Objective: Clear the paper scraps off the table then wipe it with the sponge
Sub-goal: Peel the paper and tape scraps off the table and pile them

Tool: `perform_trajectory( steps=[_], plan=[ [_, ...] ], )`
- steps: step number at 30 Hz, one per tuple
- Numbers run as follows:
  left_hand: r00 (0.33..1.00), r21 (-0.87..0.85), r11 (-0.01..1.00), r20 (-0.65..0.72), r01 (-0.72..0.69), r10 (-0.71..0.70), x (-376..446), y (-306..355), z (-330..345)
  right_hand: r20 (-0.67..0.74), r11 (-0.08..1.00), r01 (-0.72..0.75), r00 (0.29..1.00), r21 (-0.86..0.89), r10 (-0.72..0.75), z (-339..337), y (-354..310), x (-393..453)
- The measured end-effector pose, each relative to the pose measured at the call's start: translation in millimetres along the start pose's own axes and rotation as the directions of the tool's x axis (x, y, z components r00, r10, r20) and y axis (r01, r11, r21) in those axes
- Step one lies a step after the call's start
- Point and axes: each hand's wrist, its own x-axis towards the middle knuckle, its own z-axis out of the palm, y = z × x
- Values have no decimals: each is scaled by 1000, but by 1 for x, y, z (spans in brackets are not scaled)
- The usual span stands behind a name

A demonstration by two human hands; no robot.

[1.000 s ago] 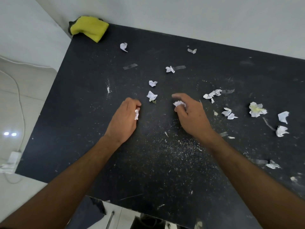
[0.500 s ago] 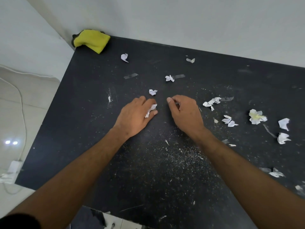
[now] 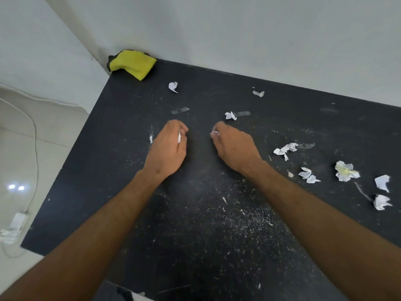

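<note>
Paper scraps lie scattered over the black table (image 3: 217,246), and I have some of them in both fists. My left hand (image 3: 168,148) is curled shut around a white scrap in my left hand (image 3: 179,136) that shows as a sliver between thumb and fingers. My right hand (image 3: 235,146) is clenched too, with a scrap in my right hand (image 3: 214,133) peeking out at the fingertips. Both fists sit low over the tabletop, near each other at its middle.

Just beyond my right hand lies a crumpled scrap (image 3: 230,115) beside a strip of old tape (image 3: 243,114). Farther back are a folded scrap (image 3: 173,86) and a small grey scrap (image 3: 258,93). Off to my right lie a cluster of scraps (image 3: 285,148), a pair of pale scraps (image 3: 308,175), a yellow-stained wad (image 3: 346,171) and two white pieces (image 3: 382,192) near the edge of view. A tiny sliver (image 3: 151,139) lies just left of my left hand.

The yellow sponge (image 3: 132,64) sits in the far left corner of the table, against the wall (image 3: 238,29). White dust speckles the surface between my forearms.
</note>
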Motion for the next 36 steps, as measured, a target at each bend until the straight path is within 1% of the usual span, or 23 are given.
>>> perform_trajectory(
  steps=[3, 5, 8, 12, 14, 17, 19, 20, 21, 23, 24, 25, 27, 29, 32, 34, 36],
  plan=[
    [997, -50, 996, -32, 73, -75, 25, -5, -9, -149, 996, -76, 985, 55, 83, -8, 12, 4],
    [995, -7, 996, -41, 88, -88, 44, -10, -15, -211, 990, -115, 969, 82, 130, -13, 17, 9],
    [995, 118, 989, -47, 94, -88, 70, -15, -19, -183, 990, -130, 973, 59, 139, -16, 20, 19],
    [997, 214, 974, -19, 76, -73, 100, -18, -19, -107, 992, -80, 992, -102, 69, -8, 20, 26],
    [997, 287, 955, 18, 70, -78, 114, -22, -17, -99, 984, -74, 993, -162, 58, -4, 21, 28],
    [990, 437, 897, 90, 62, -112, 130, -28, -13, -106, 982, -85, 992, -166, 68, -5, 21, 29],
    [989, 503, 863, 107, 33, -101, 138, -31, -13, -94, 984, -84, 993, -155, 70, -7, 21, 27],
    [991, 515, 857, 107, 18, -86, 142, -32, -12, -95, 989, -84, 993, -121, 73, -7, 20, 26],
    [992, 517, 856, 105, 6, -70, 144, -32, -12, -107, 994, -95, 990, -50, 89, -8, 21, 24],
    [994, 494, 869, 98, -11, -43, 145, -30, -11, -159, 971, -142, 972, 194, 174, -12, 24, 21],
    [995, 461, 887, 94, -18, -29, 143, -27, -12, -182, 930, -174, 953, 322, 241, -15, 27, 20],
    [996, 411, 911, 92, -26, -13, 140, -23, -12, -199, 888, -199, 932, 415, 302, -18, 30, 19],
    [995, 281, 959, 101, -48, 20, 127, -11, -11, -193, 835, -236, 908, 497, 371, -22, 37, 15],
    [992, 176, 982, 119, -73, 53, 107, 1, -9, -166, 820, -239, 913, 520, 371, -22, 42, 7],
    [984, 98, 992, 171, -74, 57, 77, 15, 0, -176, 865, -151, 948, 478, 263, -17, 44, -8],
    [979, 70, 996, 200, -63, 48, 59, 20, 7, -140, 916, -83, 979, 393, 149, -15, 41, -18],
    [975, 58, 997, 217, -58, 44, 45, 23, 14, -71, 974, -36, 996, 225, 53, -10, 38, -25]
  ],
)
